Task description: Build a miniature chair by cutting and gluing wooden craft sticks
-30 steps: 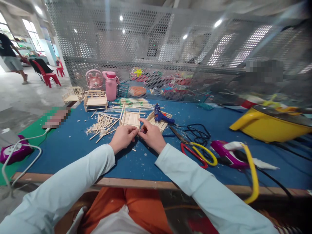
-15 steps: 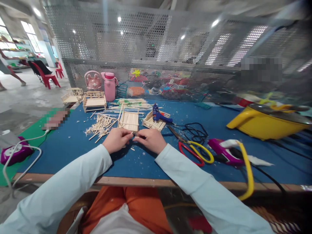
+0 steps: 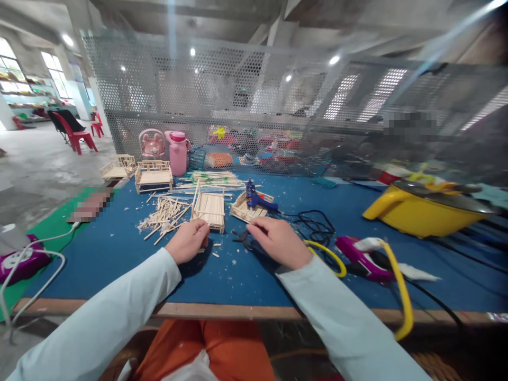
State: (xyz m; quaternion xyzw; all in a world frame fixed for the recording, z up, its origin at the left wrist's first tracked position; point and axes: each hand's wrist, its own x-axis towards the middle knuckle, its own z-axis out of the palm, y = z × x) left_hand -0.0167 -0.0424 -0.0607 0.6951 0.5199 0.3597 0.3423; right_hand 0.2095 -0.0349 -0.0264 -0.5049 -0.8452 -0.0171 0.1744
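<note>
My left hand (image 3: 188, 241) is closed at the near left corner of a small bed-like model of thin wooden sticks (image 3: 211, 209). What its fingers hold, if anything, is hidden. To the right, my right hand (image 3: 281, 241) is curled with its palm down. The dark open jaws of what looks like small pliers (image 3: 242, 239) stick out beyond its fingertips; the handles are hidden under the hand. Behind this hand lies another stick model (image 3: 245, 209), with a blue glue gun (image 3: 254, 197) on it. Short stick pieces (image 3: 216, 254) lie between my hands.
Loose sticks (image 3: 163, 216) are heaped at left, with longer sticks (image 3: 214, 179) behind. Two finished-looking stick models (image 3: 154, 175) stand near a pink bottle (image 3: 178, 153). At right are a yellow handle loop (image 3: 337, 260), black cable (image 3: 315, 225), purple power strip (image 3: 367, 259) and yellow pan (image 3: 420, 211).
My hands have moved apart, the right one shifting right and the left slightly left. Dark jaws now show at my right hand, and the red handle is out of sight. The view has tilted up.
</note>
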